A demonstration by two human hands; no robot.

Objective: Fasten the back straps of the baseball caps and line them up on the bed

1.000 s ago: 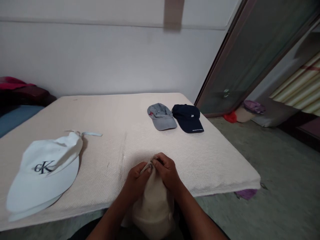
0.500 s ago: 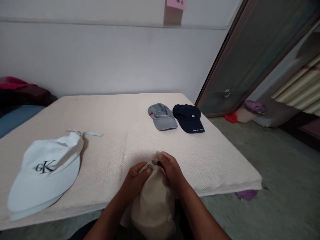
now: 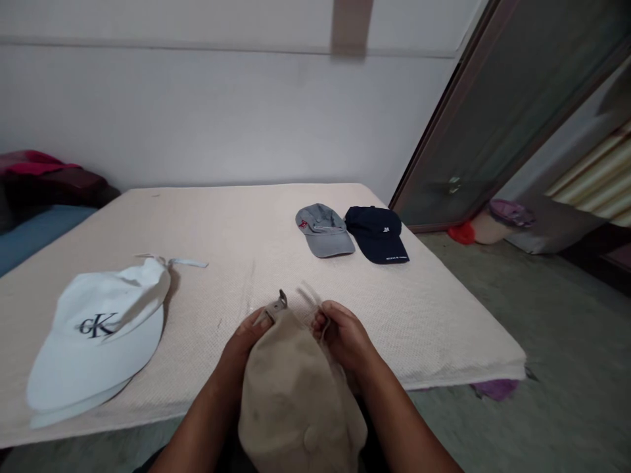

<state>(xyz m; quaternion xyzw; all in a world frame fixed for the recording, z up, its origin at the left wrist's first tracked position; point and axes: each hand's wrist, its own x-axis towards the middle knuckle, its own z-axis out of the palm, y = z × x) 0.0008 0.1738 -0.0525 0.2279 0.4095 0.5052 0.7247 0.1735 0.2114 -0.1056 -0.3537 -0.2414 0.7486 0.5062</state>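
The beige cap (image 3: 290, 387) is nearest, between the two hands at the near edge of the cloth-covered surface (image 3: 236, 223), its crown turned toward the near side and a round button (image 3: 311, 438) on top. Most of the cap lies on the near side of the fingers, with its opening edge toward the far side.

The left hand (image 3: 249, 335) is closed on the left side of that edge, thumb on top, pinching the cloth just beside a strap piece with a metal buckle (image 3: 282, 299), which sticks out past the fingertips. The right hand (image 3: 345, 335) has its fingers curled in and pressed together on the right side of the edge, pinching the cap near a loose strap end (image 3: 309, 293); this strap is blurred. The buckle and the strap end are apart, with a gap between the hands.

To the left, well apart from the left hand, lies a white cap (image 3: 93, 355) with dark letters, its pale tie (image 3: 188, 263) at the far end. Farther off, right of centre, a gray cap (image 3: 324, 231) lies just beside a navy cap (image 3: 377, 233), both brims toward the near side. A white wall (image 3: 197, 112) stands at the far side.
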